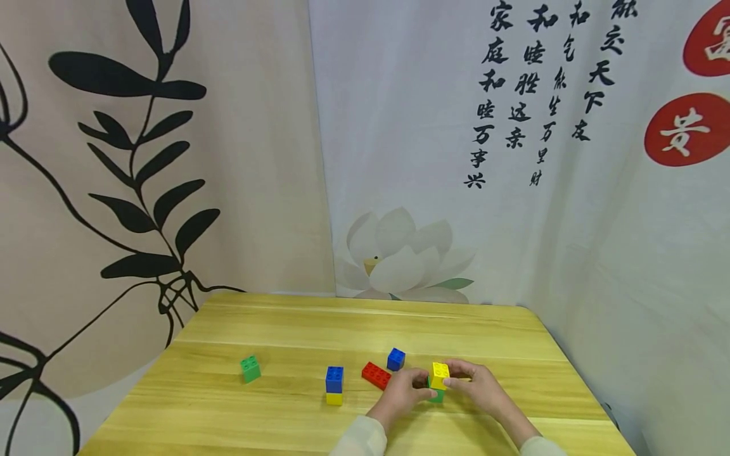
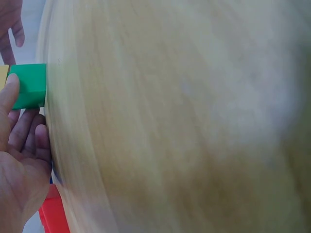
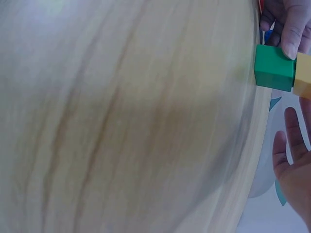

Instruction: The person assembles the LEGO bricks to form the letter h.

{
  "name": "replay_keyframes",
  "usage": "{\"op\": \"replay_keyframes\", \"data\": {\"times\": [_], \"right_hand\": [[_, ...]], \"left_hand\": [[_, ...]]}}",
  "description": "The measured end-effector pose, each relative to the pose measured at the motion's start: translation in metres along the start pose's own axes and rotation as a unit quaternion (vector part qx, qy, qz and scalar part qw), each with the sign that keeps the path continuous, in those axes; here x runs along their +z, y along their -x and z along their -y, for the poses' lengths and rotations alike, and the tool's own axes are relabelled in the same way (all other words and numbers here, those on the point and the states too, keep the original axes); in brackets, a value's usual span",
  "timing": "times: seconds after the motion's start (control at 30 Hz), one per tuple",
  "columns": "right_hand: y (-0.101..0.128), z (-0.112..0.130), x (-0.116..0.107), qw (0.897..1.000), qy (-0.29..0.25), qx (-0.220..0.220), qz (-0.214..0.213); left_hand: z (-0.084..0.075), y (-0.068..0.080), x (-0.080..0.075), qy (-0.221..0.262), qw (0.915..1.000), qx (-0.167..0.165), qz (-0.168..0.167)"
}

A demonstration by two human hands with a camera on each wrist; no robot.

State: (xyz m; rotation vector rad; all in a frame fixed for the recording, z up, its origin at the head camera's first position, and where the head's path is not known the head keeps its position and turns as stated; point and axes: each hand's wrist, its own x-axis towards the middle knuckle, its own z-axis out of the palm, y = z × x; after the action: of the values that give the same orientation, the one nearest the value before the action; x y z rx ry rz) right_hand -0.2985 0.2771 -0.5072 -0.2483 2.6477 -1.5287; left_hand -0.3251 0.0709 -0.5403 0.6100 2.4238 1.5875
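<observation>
Yellow square plastic brick (image 1: 440, 375) sits on a green plastic brick (image 1: 436, 396), and I see my left hand (image 1: 403, 394) and right hand (image 1: 478, 384) pinching this pair from either side on the wooden tabletop (image 1: 285, 329). Just beyond my left hand lie a flat red brick (image 1: 376, 375) and a small blue brick (image 1: 396, 359); farther left stand a blue-on-yellow stack (image 1: 334, 385) and a lone green cube (image 1: 250, 368).

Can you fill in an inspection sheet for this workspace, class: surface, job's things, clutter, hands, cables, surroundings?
Surface: wooden table, pale grain.
Job's things: yellow block stacked on green block.
Clutter: red brick, blue block, blue-on-yellow stack, lone green block.
Hands: left hand and right hand both grip the yellow-green stack.
Cables: nothing seen.
Surroundings: leaf-print curtain, lotus and calligraphy curtain.
</observation>
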Motion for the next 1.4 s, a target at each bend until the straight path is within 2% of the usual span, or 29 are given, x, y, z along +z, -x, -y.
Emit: {"op": "replay_keyframes", "data": {"times": [0.3, 0.73, 1.1, 1.4], "right_hand": [[0.0011, 0.0019, 0.0004, 1.0, 0.012, -0.009, 0.011], [-0.0018, -0.0024, 0.0051, 1.0, 0.027, -0.007, -0.015], [0.0013, -0.0007, 0.005, 0.999, 0.033, -0.014, -0.005], [-0.0019, 0.0015, 0.0011, 0.998, 0.055, -0.022, 0.008]], "left_hand": [[-0.0004, -0.0008, 0.0024, -0.009, 0.9999, 0.0, -0.004], [0.0002, -0.0026, 0.0035, -0.012, 0.9999, -0.01, -0.002], [-0.0009, -0.0013, 0.0032, -0.021, 0.9998, 0.003, -0.006], [-0.0002, -0.0043, 0.0019, -0.017, 0.9999, -0.003, -0.001]]}}
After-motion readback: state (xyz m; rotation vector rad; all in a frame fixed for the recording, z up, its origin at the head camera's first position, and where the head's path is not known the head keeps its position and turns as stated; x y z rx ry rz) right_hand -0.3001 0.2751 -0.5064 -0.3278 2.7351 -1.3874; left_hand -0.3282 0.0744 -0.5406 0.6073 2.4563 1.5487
